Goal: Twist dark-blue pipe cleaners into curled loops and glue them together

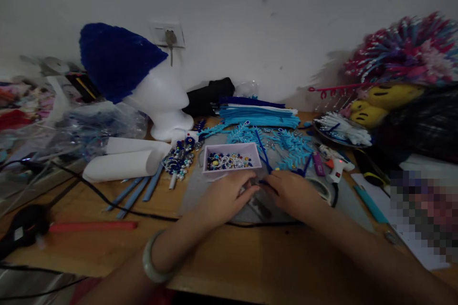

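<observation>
My left hand (229,195) and my right hand (291,194) meet over a grey mat (195,195), fingertips almost touching. Between them is a dark blue pipe cleaner (265,156), pinched by both hands; its long ends rise above my right hand. My fingers partly hide where it is gripped. Just behind the hands stands a small white box (232,172) of mixed beads (229,161). Light-blue branch-shaped pipe-cleaner pieces (293,145) lie beyond it. Beneath my fingers is a blurred dark metallic object (261,208) that I cannot name.
Right of the mat are a glue gun (337,170) and a roll of tape (318,188). A black cable (143,213) crosses the table's front. To the left are a white paper roll (119,166), blue sticks (134,196) and a white foam head (162,100). Blue pipe-cleaner bundles (257,115) lie behind.
</observation>
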Demonstrator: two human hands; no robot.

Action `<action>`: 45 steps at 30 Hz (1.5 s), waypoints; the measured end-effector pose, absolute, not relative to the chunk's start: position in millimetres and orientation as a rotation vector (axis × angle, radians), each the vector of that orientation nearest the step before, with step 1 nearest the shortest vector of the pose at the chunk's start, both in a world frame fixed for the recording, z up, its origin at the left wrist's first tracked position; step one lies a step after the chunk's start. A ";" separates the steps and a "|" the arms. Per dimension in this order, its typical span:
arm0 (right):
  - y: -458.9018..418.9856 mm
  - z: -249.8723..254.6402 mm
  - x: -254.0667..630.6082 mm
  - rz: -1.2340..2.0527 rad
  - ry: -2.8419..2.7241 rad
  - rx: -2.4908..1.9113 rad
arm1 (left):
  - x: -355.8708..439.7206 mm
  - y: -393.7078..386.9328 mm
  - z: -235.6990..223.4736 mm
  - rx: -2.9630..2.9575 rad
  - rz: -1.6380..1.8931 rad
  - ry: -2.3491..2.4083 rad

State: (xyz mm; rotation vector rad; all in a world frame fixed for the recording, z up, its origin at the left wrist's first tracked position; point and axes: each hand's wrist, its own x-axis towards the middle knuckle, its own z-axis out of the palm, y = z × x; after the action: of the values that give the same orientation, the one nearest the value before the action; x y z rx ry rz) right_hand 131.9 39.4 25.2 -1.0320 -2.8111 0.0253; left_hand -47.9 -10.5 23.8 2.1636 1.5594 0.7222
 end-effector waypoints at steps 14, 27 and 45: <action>32.8 10.2 144.9 0.593 -2.428 -0.953 | -26.2 4.5 -12.2 1.128 0.961 1.157; 50.1 34.3 179.2 0.404 -2.428 -0.944 | -40.0 -1.7 5.0 0.695 1.569 1.075; 91.5 55.4 207.5 -0.192 -2.392 -1.390 | -38.0 -5.1 -16.2 1.299 1.342 1.282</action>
State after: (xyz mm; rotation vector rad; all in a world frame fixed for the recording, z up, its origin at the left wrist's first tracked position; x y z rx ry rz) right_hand 207.5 91.5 55.4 -1.3903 -2.3917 -0.1917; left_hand -38.0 -5.1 -16.2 1.2993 1.2817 1.3423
